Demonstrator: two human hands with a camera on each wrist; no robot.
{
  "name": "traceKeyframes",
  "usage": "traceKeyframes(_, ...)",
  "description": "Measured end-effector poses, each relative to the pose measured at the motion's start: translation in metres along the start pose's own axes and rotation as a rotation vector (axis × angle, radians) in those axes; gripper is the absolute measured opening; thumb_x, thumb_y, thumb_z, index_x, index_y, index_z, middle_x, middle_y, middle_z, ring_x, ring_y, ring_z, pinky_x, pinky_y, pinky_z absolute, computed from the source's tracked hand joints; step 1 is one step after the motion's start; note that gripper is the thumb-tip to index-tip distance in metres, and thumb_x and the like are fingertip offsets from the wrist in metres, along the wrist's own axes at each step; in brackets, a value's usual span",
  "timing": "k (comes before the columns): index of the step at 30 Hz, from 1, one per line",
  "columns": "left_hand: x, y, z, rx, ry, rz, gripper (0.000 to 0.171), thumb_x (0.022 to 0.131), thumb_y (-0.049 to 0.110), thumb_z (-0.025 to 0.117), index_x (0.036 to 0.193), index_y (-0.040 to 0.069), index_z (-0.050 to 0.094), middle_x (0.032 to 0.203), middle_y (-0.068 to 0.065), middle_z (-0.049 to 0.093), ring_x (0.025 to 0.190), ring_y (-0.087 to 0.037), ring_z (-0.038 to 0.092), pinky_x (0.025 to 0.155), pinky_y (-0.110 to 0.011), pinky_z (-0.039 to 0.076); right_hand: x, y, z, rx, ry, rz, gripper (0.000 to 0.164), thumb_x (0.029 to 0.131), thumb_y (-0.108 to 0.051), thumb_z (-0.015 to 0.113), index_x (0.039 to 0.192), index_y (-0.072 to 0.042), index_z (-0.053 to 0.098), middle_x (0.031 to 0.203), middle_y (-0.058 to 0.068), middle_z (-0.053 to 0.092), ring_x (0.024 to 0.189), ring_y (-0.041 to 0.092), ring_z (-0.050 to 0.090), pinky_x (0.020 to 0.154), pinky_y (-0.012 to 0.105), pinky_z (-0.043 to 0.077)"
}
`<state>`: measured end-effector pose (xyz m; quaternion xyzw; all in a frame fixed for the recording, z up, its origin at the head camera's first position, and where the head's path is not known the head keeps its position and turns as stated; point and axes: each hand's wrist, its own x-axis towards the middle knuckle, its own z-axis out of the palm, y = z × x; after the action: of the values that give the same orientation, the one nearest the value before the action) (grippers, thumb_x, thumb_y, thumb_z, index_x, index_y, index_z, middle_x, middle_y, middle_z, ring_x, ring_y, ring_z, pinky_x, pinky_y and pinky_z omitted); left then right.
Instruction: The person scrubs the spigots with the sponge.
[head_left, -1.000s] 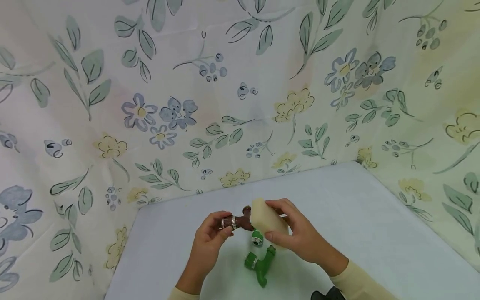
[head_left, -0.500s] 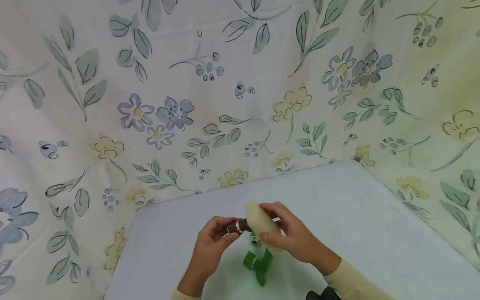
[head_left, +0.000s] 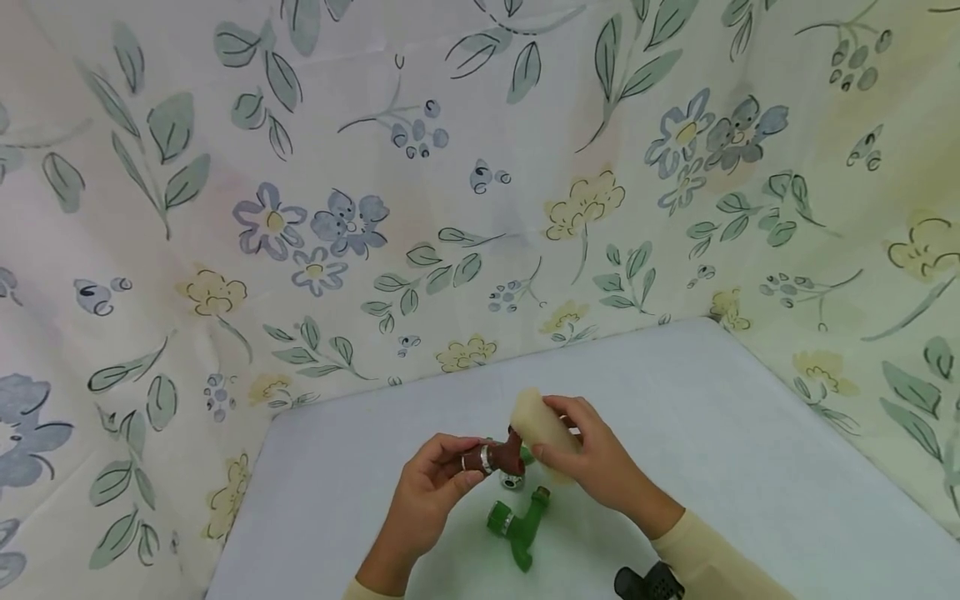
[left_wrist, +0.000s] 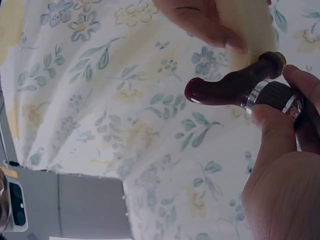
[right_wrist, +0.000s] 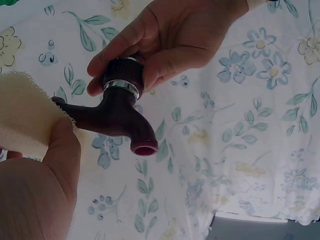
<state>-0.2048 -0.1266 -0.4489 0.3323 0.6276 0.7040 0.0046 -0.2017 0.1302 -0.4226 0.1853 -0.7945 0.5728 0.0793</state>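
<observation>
A dark red-brown tap with a silver ring is held by its ribbed knob end in my left hand, thumb and fingers pinching it. My right hand grips a pale yellow sponge. In the right wrist view the sponge meets the threaded inlet end of the tap, whose spout opening points down and away. The left wrist view shows the tap crosswise, with the sponge behind its inlet end.
A green tap lies on the white table below the hands. Another green tap lies just behind it, partly covered by the brown one. Floral cloth hangs behind the table. A black object shows near the right sleeve.
The sponge first moved left over the brown tap's body, then back up and right to its inlet end. The left hand has shifted slightly right, and the tap has turned in it.
</observation>
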Motion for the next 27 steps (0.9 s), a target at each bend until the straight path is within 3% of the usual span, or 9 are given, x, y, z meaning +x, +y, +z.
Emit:
traceKeyframes(8,-0.002,-0.003,-0.004,0.04,0.055,0.014,0.033,0.09,-0.006,0.061,0.121,-0.005,0.051,0.119,-0.023,0.057,0.104,-0.036,0.06,0.083,-0.038,0.053,-0.002,0.025,0.013,0.042,-0.096,-0.022,0.055,0.088,-0.038,0.07,0.136,-0.027,0.046,0.124,-0.004,0.05,0.109,0.019,0.049,0.084,0.042,0.05)
traceKeyframes(17,0.0,-0.003,-0.006,0.085,0.1,-0.009,0.032,0.09,-0.001,0.063,0.121,-0.002,0.053,0.119,-0.021,0.057,0.105,-0.035,0.06,0.084,-0.035,0.053,-0.006,0.008,0.011,0.267,-0.238,-0.033,0.046,0.094,-0.018,0.063,0.137,-0.02,0.046,0.125,0.006,0.052,0.109,0.029,0.05,0.082,0.039,0.053)
traceKeyframes(21,0.001,-0.006,-0.006,0.099,0.142,-0.03,0.034,0.089,-0.003,0.063,0.121,-0.002,0.053,0.12,-0.021,0.057,0.106,-0.035,0.059,0.084,-0.034,0.053,-0.007,0.004,0.011,0.282,-0.245,-0.064,0.049,0.092,-0.016,0.066,0.136,-0.019,0.046,0.127,0.006,0.051,0.111,0.029,0.049,0.085,0.04,0.052)
traceKeyframes(27,0.002,-0.012,-0.005,0.083,0.209,-0.089,0.036,0.086,-0.002,0.068,0.12,-0.001,0.056,0.119,-0.021,0.057,0.105,-0.036,0.06,0.084,-0.036,0.053,-0.009,0.005,0.01,0.219,-0.195,-0.105,0.054,0.088,-0.019,0.071,0.136,-0.022,0.046,0.126,0.002,0.052,0.109,0.026,0.049,0.085,0.041,0.051)
